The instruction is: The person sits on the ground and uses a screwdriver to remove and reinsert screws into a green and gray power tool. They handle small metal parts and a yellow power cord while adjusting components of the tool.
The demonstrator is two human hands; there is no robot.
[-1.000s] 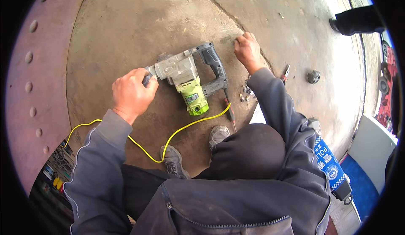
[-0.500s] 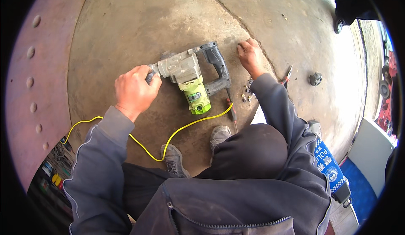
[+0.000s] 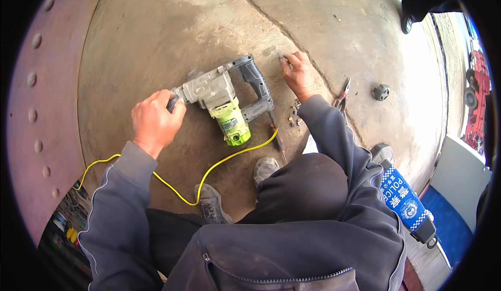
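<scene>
On concrete [image 3: 156,30] lies a grey, lime-ended drill [image 3: 215,90].

From my station I see the drill [image 3: 222,99]: matt metal gearcase [image 3: 210,89], smooth green plastic motor end [image 3: 232,126], dull black plastic grip [image 3: 254,77]. At nine o'clock, the riveted panel [image 3: 55,108] looks metal. The floor [image 3: 151,35] is worn concrete, the sleeves [image 3: 122,202] matt cloth.
</scene>
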